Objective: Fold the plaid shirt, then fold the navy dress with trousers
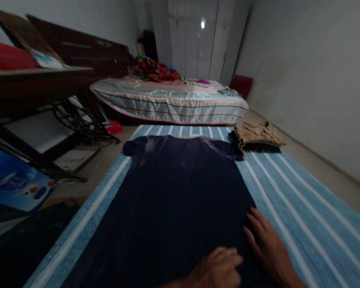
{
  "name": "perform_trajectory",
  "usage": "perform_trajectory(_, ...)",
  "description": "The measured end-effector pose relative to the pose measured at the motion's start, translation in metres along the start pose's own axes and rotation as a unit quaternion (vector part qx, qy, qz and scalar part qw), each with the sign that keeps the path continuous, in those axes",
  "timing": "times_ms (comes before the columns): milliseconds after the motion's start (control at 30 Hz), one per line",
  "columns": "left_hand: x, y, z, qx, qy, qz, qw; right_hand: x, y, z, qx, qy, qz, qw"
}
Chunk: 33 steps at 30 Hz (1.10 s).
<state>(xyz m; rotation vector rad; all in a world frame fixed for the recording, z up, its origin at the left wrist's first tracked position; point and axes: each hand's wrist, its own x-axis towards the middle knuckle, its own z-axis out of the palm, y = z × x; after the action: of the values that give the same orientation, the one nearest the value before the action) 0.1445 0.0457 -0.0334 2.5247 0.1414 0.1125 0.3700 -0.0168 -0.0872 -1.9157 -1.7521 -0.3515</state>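
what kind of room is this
Most likely a bedroom in a home: there is a bed with a striped cover, what look like pale wardrobe doors behind it, and folded clothes stacked near a spread dark garment.

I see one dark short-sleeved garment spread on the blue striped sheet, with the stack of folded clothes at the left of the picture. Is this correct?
Not entirely: in the head view, the stack of folded clothes is at the right of the picture, not the left. The dark short-sleeved garment is indeed spread on the blue striped sheet.
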Motion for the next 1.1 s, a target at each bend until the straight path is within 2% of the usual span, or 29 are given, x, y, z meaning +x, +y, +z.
perform_trajectory(100,-0.002,0.003,-0.005,-0.049,0.036,0.012,0.998,0.009,-0.015,-0.016,0.012,-0.041,0.044,0.998)
perform_trajectory(200,-0.003,0.003,-0.012,-0.081,0.049,0.016,0.995,0.013,-0.014,-0.021,0.015,-0.068,0.065,0.995)
perform_trajectory(500,0.0,-0.002,-0.013,-0.104,0.065,0.031,0.992,0.014,-0.011,-0.024,0.011,-0.068,0.055,0.996)
perform_trajectory(700,-0.002,0.007,-0.022,-0.041,-0.006,0.04,0.998,0.014,-0.01,-0.022,0.009,-0.063,0.051,0.997)
perform_trajectory(833,-0.004,0.01,-0.025,-0.025,-0.016,0.037,0.999,0.013,-0.012,-0.021,0.0,-0.056,0.045,0.997)
perform_trajectory(967,0.005,0.003,-0.014,-0.027,0.0,0.042,0.999,0.006,-0.014,-0.013,-0.017,-0.029,0.028,0.999)
perform_trajectory(1000,0.009,0.001,-0.01,-0.025,-0.016,0.057,0.998,0.005,-0.013,-0.009,-0.022,-0.019,0.02,0.999)
perform_trajectory(1100,0.017,0.0,-0.001,-0.014,-0.049,0.038,0.998,0.003,-0.008,0.001,-0.04,0.033,-0.022,0.998)
